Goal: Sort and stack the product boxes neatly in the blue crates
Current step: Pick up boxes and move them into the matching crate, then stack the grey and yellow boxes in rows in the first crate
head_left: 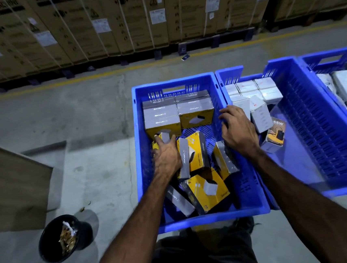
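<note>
A blue crate (200, 219) in front of me holds yellow-and-grey product boxes. Several stand stacked in neat rows (178, 110) against its far wall; others lie jumbled (203, 190) in the near half. My left hand (166, 155) reaches into the crate and grips a yellow-and-grey box (164, 137) just below the stacked rows. My right hand (237, 130) rests over the crate's right wall, fingers curled, holding nothing I can see. A second blue crate (317, 138) to the right holds white boxes (253, 90) and a 65W charger box (273, 135).
A third blue crate (330, 58) with long white boxes sits at the far right. A black bin (57, 238) with scraps stands on the concrete floor at lower left, beside a brown carton (10, 185). Strapped cardboard cartons (136, 18) on pallets line the back beyond a yellow floor line.
</note>
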A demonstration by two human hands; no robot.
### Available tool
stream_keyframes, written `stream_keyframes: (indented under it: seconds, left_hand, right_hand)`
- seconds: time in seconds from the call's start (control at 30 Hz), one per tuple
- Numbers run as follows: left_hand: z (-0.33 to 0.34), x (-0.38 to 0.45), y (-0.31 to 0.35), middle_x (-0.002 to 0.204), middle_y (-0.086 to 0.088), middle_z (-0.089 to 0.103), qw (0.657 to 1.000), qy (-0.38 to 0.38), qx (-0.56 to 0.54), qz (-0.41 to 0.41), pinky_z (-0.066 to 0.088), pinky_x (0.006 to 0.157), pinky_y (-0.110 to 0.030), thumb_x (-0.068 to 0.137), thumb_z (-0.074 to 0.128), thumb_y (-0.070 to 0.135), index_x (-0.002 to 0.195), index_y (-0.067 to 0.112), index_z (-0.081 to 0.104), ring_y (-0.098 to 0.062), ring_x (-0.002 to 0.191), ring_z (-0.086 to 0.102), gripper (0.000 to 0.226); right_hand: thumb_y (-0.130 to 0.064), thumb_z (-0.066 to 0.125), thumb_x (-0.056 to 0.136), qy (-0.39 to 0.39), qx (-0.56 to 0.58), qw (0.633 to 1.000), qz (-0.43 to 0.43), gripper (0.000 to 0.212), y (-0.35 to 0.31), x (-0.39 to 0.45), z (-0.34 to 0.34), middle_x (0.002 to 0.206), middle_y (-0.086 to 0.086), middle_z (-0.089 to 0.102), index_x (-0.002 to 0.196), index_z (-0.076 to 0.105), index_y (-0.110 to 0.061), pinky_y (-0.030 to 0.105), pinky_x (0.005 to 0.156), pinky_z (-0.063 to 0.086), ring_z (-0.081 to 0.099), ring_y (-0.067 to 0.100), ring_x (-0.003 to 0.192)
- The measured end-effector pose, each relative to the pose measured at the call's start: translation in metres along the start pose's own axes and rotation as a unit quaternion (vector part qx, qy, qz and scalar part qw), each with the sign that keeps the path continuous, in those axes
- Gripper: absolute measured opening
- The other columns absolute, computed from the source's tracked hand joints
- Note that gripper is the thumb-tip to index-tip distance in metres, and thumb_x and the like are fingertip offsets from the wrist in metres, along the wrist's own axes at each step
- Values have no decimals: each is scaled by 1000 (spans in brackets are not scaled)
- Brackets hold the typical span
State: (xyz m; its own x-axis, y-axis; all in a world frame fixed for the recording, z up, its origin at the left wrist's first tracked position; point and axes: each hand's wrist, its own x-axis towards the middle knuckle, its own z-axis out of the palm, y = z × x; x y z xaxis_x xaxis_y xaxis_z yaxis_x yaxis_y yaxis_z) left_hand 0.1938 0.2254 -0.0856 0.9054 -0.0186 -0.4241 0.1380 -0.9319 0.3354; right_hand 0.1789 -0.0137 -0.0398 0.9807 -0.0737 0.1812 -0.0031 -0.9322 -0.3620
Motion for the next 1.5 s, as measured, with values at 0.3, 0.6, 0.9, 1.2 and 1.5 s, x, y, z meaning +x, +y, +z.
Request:
stream_keyframes:
  seconds: [0.3,0.6,0.9,1.2,1.5]
  left_hand:
    - [3,-26,-24,130,-19,42,994,109,-4,16,61,83,-58,96,59,5,126,25,36,-44,92,68,43]
    - [-51,-49,-23,136,-4,66,957,171,-209,110,58,92,-48,76,76,2,153,37,32,-33,114,67,95]
    - [-80,-47,-18,114,12,77,925,83,-309,207,60,97,-32,67,90,-1,121,21,75,-2,107,72,60]
    - [-92,-23,12,133,-3,72,933,68,-245,256,54,109,-35,73,91,-3,132,11,70,-14,125,66,65]
    - [-104,19,36,129,-3,63,933,37,-234,272,56,98,-34,76,90,4,132,19,63,-22,120,63,64]
  right_hand:
    - [-7,56,98,-3,-5,1000,0,26,-1,0,-1,135,8,64,118,73,-3,43,108,48,47,25,139]
    - [-10,56,99,-5,-22,1000,-7,27,2,1,3,137,8,63,121,72,-4,42,111,44,47,24,139]
    - [-71,50,95,32,16,997,-67,72,0,-6,-1,131,7,60,144,54,-18,45,103,45,55,23,121]
    - [-77,52,90,17,-10,980,-197,81,-7,-7,4,115,9,67,136,55,-10,43,87,53,64,29,101]
    - [-62,43,99,56,29,997,-50,59,-6,-2,1,124,4,57,140,48,-20,53,104,40,53,24,115]
